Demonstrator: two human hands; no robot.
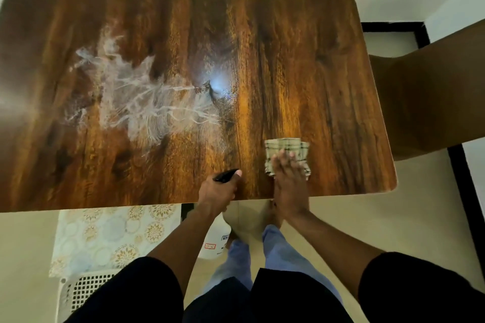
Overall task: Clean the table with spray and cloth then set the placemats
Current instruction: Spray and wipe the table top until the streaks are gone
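While white streaks of cleaner (136,97) lie smeared over the left half of the wooden table (328,65), the checked cloth (287,151) sits near the front right corner, pressed flat under the right hand (288,181), fingers straight, ready to wipe. The left hand (219,190) grips the spray bottle (216,238) at the front edge, trigger apparently untouched. Patterned placemats (112,236) wait below the table, atop what seems a basket (84,294).
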